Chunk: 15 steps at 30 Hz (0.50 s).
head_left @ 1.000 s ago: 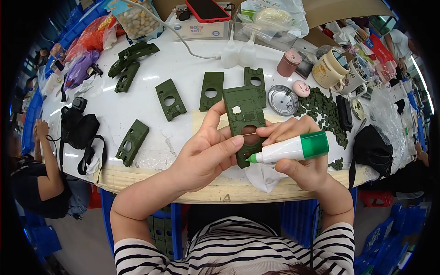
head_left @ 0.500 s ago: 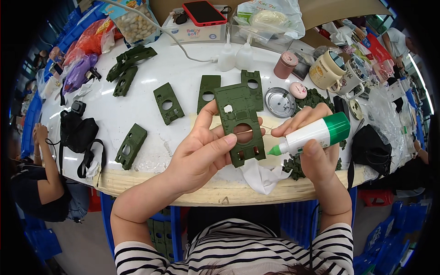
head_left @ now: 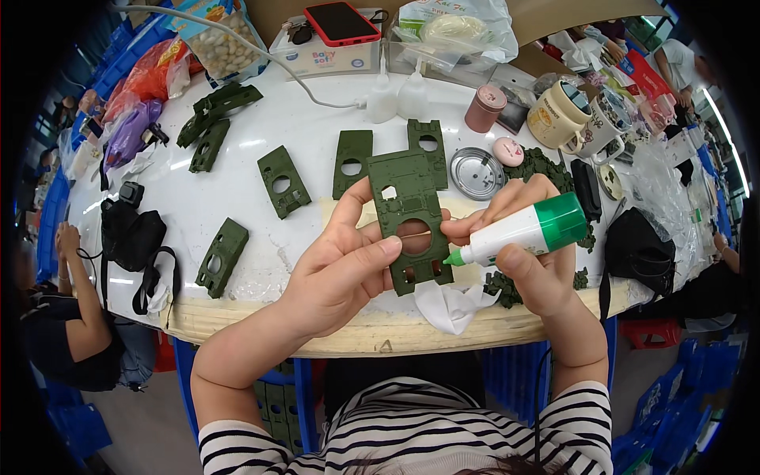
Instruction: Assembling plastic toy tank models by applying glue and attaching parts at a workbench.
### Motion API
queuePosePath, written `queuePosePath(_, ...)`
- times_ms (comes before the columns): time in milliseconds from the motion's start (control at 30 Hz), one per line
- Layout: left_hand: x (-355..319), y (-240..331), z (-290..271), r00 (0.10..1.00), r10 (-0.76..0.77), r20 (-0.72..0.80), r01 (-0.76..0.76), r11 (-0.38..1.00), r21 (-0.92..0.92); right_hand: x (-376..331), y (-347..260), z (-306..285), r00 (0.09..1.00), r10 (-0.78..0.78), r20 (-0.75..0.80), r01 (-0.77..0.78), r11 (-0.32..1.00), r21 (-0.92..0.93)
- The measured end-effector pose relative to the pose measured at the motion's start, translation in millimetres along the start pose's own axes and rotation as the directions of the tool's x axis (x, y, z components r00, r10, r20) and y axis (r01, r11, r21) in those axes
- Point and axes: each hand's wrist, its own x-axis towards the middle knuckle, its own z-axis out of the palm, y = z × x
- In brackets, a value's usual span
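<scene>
My left hand (head_left: 336, 269) grips a dark green plastic model tank hull (head_left: 405, 202) upright, thumb on its front face beside the large round hole. The hull also has a small square opening near its top and two small openings near its bottom. In my right hand (head_left: 542, 277) lies a white glue bottle (head_left: 507, 235) with a green base, tilted so its green nozzle points left. That nozzle tip is at the hull's lower right edge; whether it touches, I cannot tell. My right fingertips reach close to the hull's right side.
More green hulls (head_left: 283, 182) lie on the white table (head_left: 170, 214). A pile of small green parts (head_left: 507, 289) and a white tissue (head_left: 451, 307) are near my right hand. Farther back stand two squeeze bottles (head_left: 412, 99), a pink tin (head_left: 484, 109) and mugs (head_left: 554, 115).
My right hand has brought the glue bottle left, its nozzle now closer to the hull's edge. My left hand keeps its hold on the hull; the whole view has shifted slightly.
</scene>
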Motion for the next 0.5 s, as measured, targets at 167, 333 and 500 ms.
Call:
queuePosePath(167,-0.3,-0.7,-1.7,1.0,0.008,0.011,-0.007,1.0,-0.013,0.1,-0.2,-1.7,1.0,-0.008,0.018,0.01,0.997,-0.079)
queuePosePath(333,-0.4,-0.5,-1.1,1.0,-0.003,0.001,0.003,1.0,-0.016,0.1,0.0,-1.5,1.0,-0.018,0.019,0.02,0.995,-0.099)
queuePosePath(500,-0.3,-1.1,-1.7,1.0,0.003,0.008,-0.002,1.0,-0.016,-0.2,-1.7,-0.8,1.0,-0.006,0.014,0.008,0.994,-0.112)
